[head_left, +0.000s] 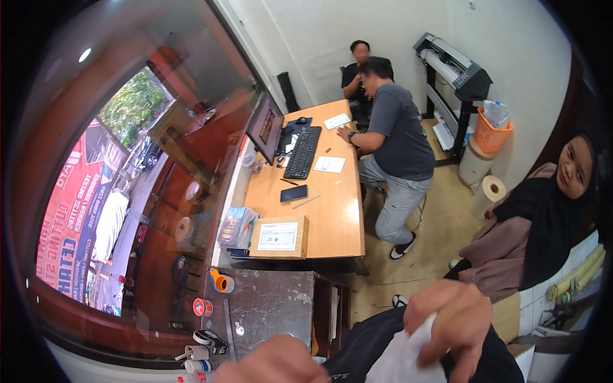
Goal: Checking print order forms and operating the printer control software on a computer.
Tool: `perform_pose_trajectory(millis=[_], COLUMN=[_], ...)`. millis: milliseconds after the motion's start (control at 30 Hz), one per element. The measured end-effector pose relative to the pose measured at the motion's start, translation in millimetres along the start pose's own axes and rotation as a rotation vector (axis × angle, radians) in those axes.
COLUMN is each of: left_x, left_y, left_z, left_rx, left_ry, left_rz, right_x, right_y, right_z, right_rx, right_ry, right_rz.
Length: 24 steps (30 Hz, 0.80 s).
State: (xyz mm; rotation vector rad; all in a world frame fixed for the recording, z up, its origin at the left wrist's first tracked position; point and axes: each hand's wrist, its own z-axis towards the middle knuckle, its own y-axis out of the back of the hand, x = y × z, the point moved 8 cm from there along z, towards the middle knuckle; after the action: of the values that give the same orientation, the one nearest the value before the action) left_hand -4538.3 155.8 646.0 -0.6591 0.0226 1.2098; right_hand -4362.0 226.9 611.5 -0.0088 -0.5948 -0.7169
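Note:
My right hand (450, 325) is raised at the lower right, its fingers closed on a soft white cloth (399, 354). Below that hand the cloth spreads out pale over my dark clothing (351, 345); whether it is fabric or thin paper is hard to make out. My left hand (274, 364) sits at the lower edge, blurred and partly cut off by the frame. Its fingers look curled, and whatever they may hold is hidden. Just beyond it is a worn dark tabletop (271, 300).
An orange cup (221, 281), a red-and-white tin (202, 307) and a metal ruler (228, 329) lie on the dark table. Beyond stands a wooden desk (338, 223) with a keyboard (302, 152). A person (399, 140) leans there; another person (530, 217) is at the right.

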Motion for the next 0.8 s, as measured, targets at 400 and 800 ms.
perform_pose_trajectory(millis=[400,800], left_x=[45,66], left_y=[-70,29], left_z=[-46,-33], left_rx=[0.367,0.069], left_ry=[0.701,0.815], left_rz=[-1.316,-0.526], right_x=[-181,-189], right_y=[-49,-94], right_z=[-152,-163], right_rx=[-0.330,-0.166], right_ry=[-0.989,-1.061], right_rz=[0.387,0.485])
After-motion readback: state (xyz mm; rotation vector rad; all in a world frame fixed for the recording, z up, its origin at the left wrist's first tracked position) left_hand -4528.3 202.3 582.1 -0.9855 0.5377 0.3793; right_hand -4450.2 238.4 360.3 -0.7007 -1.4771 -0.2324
